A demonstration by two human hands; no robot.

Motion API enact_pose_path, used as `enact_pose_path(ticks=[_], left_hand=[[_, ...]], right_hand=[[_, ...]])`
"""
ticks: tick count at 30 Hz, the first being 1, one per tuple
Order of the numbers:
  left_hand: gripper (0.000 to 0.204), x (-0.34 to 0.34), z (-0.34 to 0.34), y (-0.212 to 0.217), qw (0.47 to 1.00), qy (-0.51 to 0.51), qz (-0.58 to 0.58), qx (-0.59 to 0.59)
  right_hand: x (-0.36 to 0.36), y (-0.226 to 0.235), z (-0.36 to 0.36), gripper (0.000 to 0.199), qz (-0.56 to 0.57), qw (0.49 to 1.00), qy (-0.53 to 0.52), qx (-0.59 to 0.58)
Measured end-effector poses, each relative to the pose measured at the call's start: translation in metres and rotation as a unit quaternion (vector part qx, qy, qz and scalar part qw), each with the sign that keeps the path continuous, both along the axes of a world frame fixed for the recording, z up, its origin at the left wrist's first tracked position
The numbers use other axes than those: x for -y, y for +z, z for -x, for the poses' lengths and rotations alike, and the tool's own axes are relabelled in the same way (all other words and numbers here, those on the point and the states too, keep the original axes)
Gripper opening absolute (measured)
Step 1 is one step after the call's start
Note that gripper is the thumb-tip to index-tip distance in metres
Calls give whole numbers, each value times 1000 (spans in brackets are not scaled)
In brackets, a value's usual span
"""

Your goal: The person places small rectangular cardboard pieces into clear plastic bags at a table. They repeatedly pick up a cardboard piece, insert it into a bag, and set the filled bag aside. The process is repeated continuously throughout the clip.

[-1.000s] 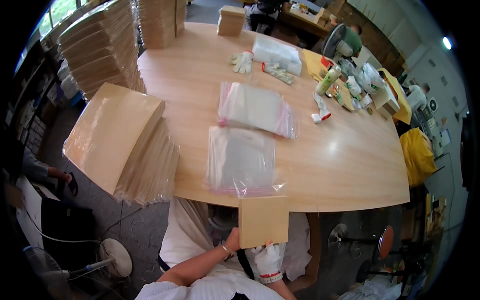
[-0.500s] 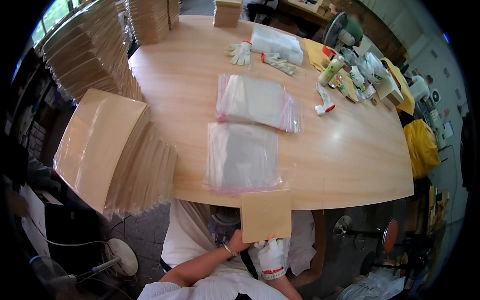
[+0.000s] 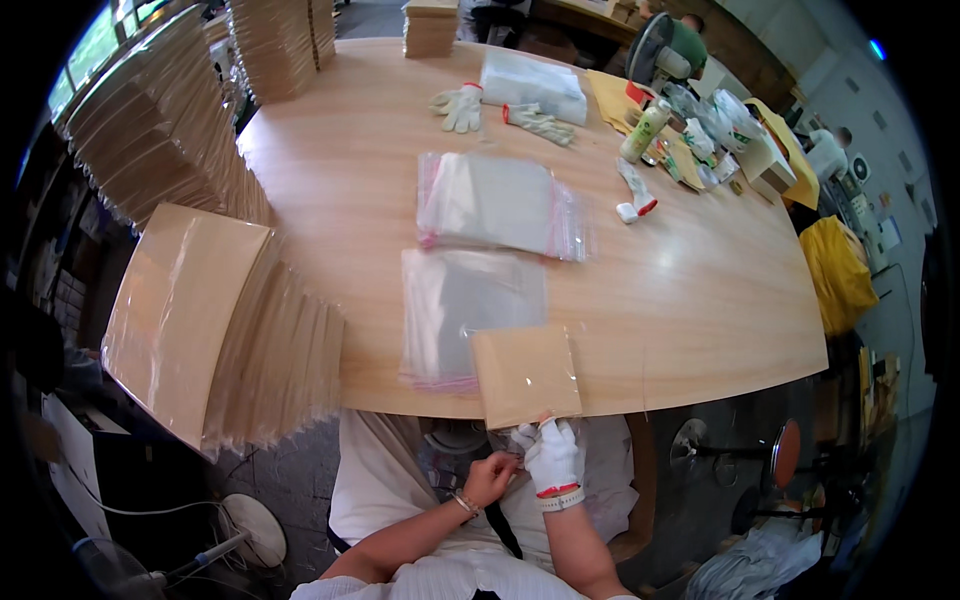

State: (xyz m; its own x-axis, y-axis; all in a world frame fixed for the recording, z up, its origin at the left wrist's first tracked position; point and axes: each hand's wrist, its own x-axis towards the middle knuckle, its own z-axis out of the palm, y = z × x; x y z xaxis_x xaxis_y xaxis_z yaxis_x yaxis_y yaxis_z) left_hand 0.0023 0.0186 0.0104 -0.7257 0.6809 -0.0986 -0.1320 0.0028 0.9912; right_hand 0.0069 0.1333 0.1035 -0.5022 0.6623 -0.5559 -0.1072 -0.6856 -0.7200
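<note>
A square tan board [image 3: 525, 375] in a clear plastic bag rests over the table's front edge, its lower edge toward me. My right hand [image 3: 554, 457], in a white glove with a red cuff, grips that lower edge, thumb on top. Just left of the glove, my bare left hand [image 3: 490, 478] is closed, fingers curled by the bag's lower end; what they pinch is too small to make out. Partly beneath the board lies a stack of clear bags [image 3: 440, 310] with pink edges. Beyond it is a second stack of clear bags [image 3: 490, 200].
A tall pile of bagged tan boards [image 3: 185, 320] stands at the left, with more stacks [image 3: 150, 120] behind. White work gloves [image 3: 460, 107] and a plastic-wrapped bundle [image 3: 535, 87] lie at the far side. A spray can [image 3: 645, 130], bags and boxes crowd the far right, near a fan [image 3: 652, 50].
The bagged board has moved forward, farther onto the table, with my right hand holding it. My left hand has come away from the board's lower left corner. The view has shifted slightly.
</note>
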Motion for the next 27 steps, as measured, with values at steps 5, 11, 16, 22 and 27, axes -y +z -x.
enact_pose_path(ticks=[5, 11, 16, 22, 27], left_hand=[[10, 5, 4, 8, 999, -3, 33, 0], [32, 7, 2, -2, 999, 29, -18, 30], [48, 30, 39, 50, 987, -14, 126, 94], [34, 37, 35, 57, 964, -38, 219, -143], [37, 48, 26, 41, 976, -47, 205, -56]], right_hand=[[-8, 12, -14, 15, 37, 996, 51, -71], [1, 43, -18, 16, 17, 992, 99, -72], [-19, 50, -79, 15, -257, 855, 378, 244], [-8, 50, -48, 11, -703, 629, 212, 256], [-6, 54, -48, 8, -689, 650, 243, 209]])
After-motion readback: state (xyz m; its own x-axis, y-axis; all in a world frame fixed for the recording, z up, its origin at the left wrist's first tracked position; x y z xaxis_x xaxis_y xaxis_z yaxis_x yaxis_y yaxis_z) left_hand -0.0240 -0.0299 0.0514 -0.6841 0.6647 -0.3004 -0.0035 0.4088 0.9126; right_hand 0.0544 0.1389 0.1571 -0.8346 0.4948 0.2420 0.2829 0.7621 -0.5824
